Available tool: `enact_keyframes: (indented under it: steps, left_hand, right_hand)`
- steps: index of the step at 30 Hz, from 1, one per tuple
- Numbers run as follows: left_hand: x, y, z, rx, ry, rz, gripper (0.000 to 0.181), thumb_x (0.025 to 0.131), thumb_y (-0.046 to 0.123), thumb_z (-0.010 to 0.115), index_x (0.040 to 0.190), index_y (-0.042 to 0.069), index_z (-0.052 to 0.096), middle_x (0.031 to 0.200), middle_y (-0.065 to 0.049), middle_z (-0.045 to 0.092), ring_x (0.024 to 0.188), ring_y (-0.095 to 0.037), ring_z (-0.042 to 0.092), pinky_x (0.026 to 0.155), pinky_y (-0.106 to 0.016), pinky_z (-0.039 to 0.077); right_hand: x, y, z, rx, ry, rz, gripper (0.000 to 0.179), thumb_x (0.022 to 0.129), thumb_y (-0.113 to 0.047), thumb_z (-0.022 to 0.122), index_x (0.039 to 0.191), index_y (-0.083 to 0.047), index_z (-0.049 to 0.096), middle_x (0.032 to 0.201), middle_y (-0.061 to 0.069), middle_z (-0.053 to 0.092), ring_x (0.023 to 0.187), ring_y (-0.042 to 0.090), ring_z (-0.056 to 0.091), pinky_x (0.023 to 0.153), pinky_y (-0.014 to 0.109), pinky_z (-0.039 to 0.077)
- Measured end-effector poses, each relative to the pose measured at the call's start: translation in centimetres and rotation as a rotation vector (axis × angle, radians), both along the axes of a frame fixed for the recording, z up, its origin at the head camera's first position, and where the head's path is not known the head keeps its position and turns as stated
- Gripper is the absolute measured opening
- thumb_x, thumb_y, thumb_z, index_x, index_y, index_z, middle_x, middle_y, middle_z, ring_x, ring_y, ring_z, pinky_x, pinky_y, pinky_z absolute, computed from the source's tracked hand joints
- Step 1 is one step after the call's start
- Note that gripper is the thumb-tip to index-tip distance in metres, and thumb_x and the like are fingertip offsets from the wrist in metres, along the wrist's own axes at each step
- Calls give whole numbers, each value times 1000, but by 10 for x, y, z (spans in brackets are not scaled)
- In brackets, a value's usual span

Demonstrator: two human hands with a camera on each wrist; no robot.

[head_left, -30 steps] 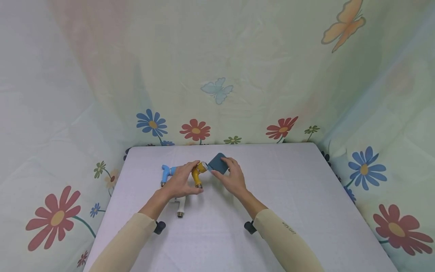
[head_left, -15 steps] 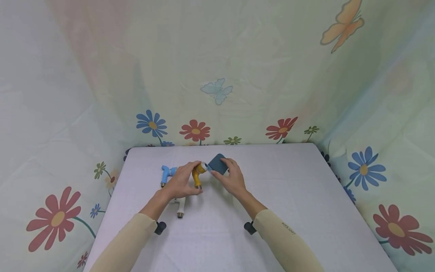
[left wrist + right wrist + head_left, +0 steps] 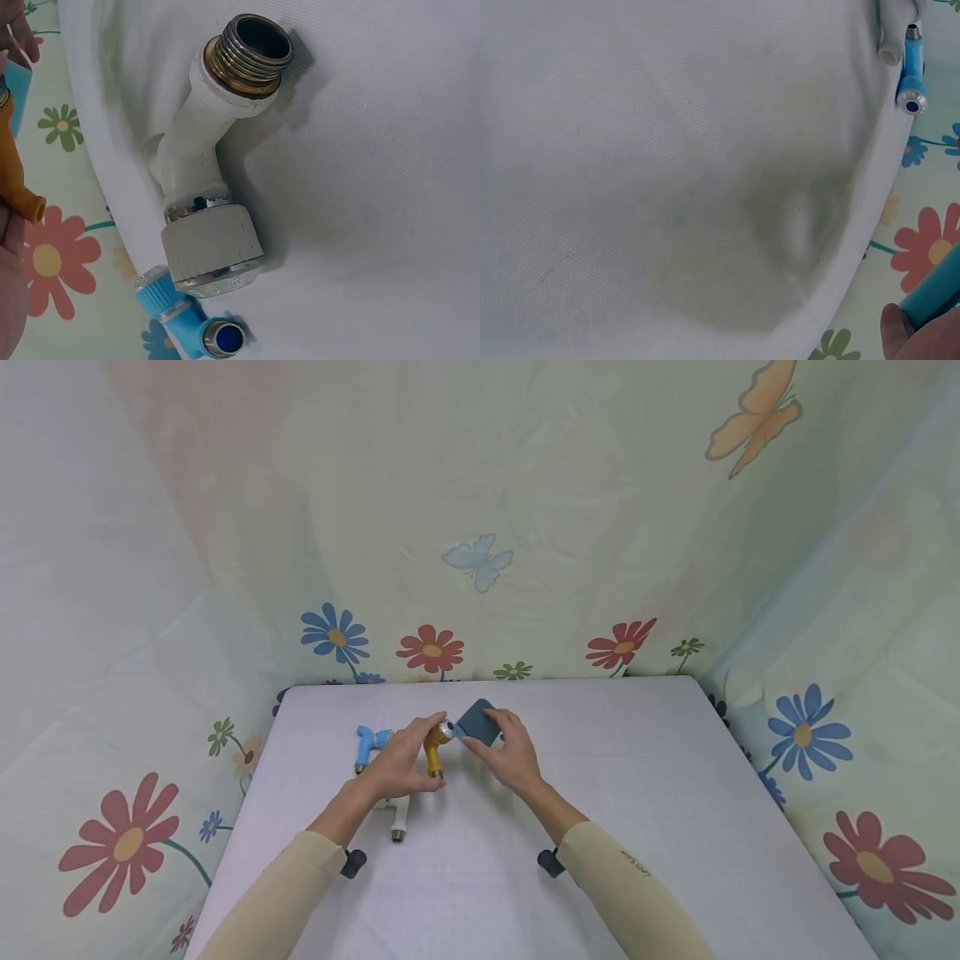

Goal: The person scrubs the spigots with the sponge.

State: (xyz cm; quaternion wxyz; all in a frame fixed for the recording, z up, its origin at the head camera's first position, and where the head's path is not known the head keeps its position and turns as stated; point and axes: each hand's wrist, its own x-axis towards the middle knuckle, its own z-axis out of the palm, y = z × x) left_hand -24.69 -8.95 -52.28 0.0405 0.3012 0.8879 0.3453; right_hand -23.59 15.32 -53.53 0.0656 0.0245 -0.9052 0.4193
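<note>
My left hand (image 3: pixel 401 762) grips a yellow water tap (image 3: pixel 433 750) above the table, its threaded metal end pointing down and its chrome-ringed end turned to the right. In the left wrist view that tap (image 3: pixel 10 169) shows only at the left edge. Opposite it, my right hand (image 3: pixel 516 758) pinches a flat, square blue-green pad (image 3: pixel 477 720) between thumb and fingers. A corner of the pad sits right by the tap's chrome end. The right wrist view catches just the pad's edge (image 3: pixel 934 289) and part of the thumb.
A white tap (image 3: pixel 401 814) lies on the white-covered table (image 3: pixel 637 793), partly hidden under my left hand. Beyond it, to the left, lies a light blue tap (image 3: pixel 365 745). Flower-printed curtains (image 3: pixel 480 485) enclose the table at the back and sides.
The yellow tap has turned a little in my left hand, so its chrome end with the dark centre shows more. The pad and right hand have shifted very slightly left.
</note>
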Motion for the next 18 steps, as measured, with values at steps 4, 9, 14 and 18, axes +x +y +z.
enact_keyframes:
  steps: [4,9,14,18]
  left_hand:
    - [0,0,0,-19,-16,-2,110,79,37,91,165,39,22,155,3,48,132,-20,53,116,-56,45]
    - [2,0,2,-38,-52,7,110,79,38,91,164,36,23,159,3,45,137,-21,52,117,-54,46]
    - [2,0,3,-38,-59,8,109,78,38,92,164,28,25,159,1,44,140,-21,51,118,-52,45]
    - [3,1,3,-14,-66,5,109,77,35,94,162,26,26,155,1,45,135,-21,53,116,-50,48]
  right_hand:
    - [1,0,0,17,24,6,75,90,-54,77,150,-17,53,158,15,46,139,36,51,109,55,52]
    - [1,0,0,32,42,12,76,89,-55,78,150,-17,54,157,15,48,138,36,52,108,55,53]
    - [1,0,-2,42,28,14,76,89,-56,77,150,-18,53,158,13,47,139,35,51,109,54,53]
    - [1,-2,-1,38,11,22,77,89,-56,77,152,-19,52,159,13,46,141,35,50,111,55,51]
